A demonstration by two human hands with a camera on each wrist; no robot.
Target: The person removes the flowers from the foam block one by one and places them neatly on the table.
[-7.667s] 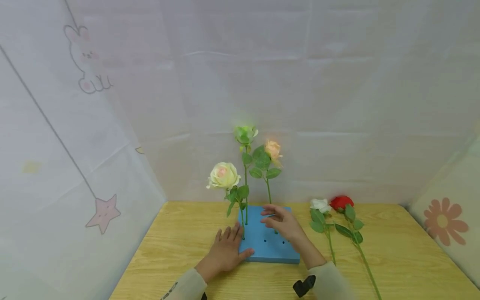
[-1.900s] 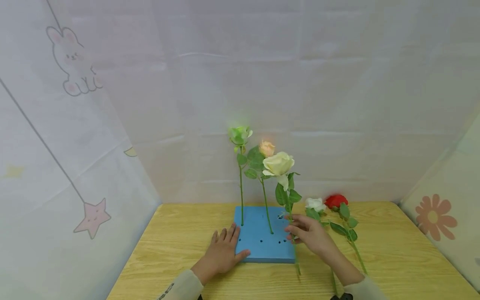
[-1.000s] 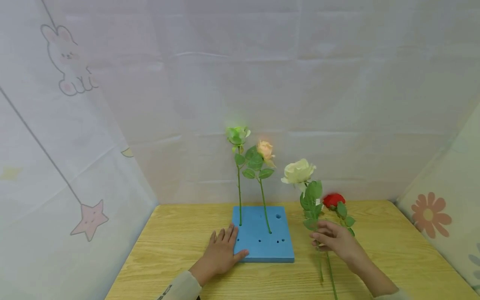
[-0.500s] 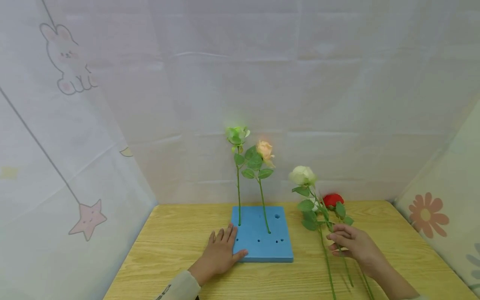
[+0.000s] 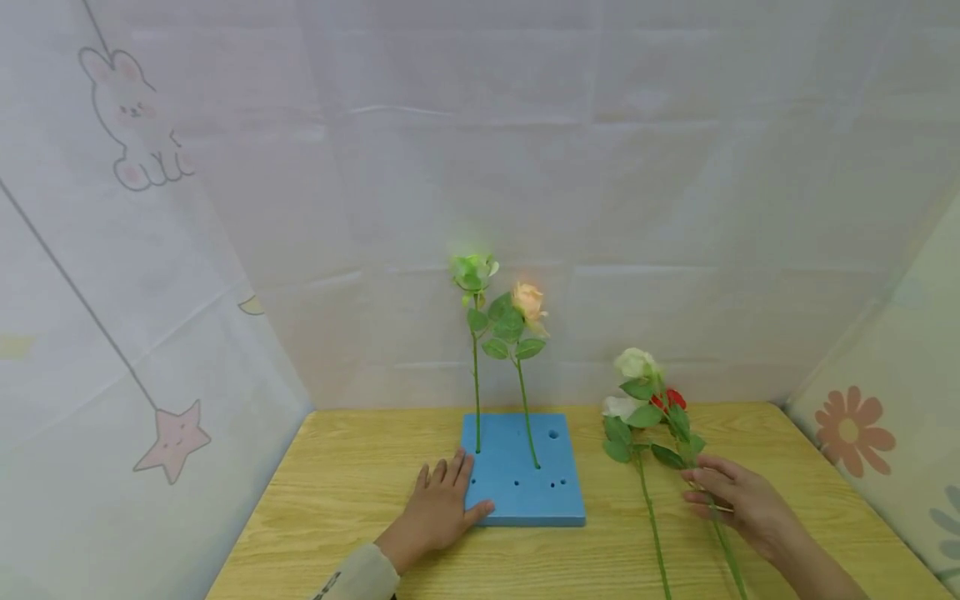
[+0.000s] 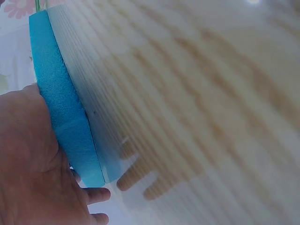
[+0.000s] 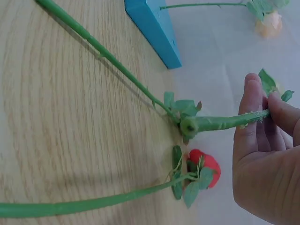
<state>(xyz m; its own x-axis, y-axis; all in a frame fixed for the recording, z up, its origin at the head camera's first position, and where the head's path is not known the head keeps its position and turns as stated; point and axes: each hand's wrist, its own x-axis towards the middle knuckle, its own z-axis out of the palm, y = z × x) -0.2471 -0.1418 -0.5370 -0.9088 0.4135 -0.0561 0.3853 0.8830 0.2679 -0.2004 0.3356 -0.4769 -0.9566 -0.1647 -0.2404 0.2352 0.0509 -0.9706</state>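
- Since half a second ago we see the right hand (image 5: pixel 738 500) shifted farther right, bringing the cream rose (image 5: pixel 635 363) over the two roses lying on the table (image 5: pixel 360 467)
- We find that hand's thumb and fingers pinching the cream rose by its green stem; the right wrist view shows the cut end pointing toward us, raised above the wood
- From the head camera, we see the cream bloom beside and above the white rose (image 5: pixel 619 407), its leaves partly in front of the red rose (image 5: pixel 671 399)
- Our left hand (image 5: pixel 438 508) lies flat with its fingers spread, gripping nothing, touching the left edge of the blue block (image 5: pixel 532 504), thumb at the near corner
- In that block we count two standing stems: the green rose (image 5: pixel 472 273) upright at the left, the peach rose (image 5: pixel 528 298) leaning slightly just right of it
- We notice several small holes around them in the block's top
- Behind everything we see a pale cloth (image 5: pixel 675 183), with a printed star (image 5: pixel 172 442) at the left and a printed flower (image 5: pixel 855 431) at the right
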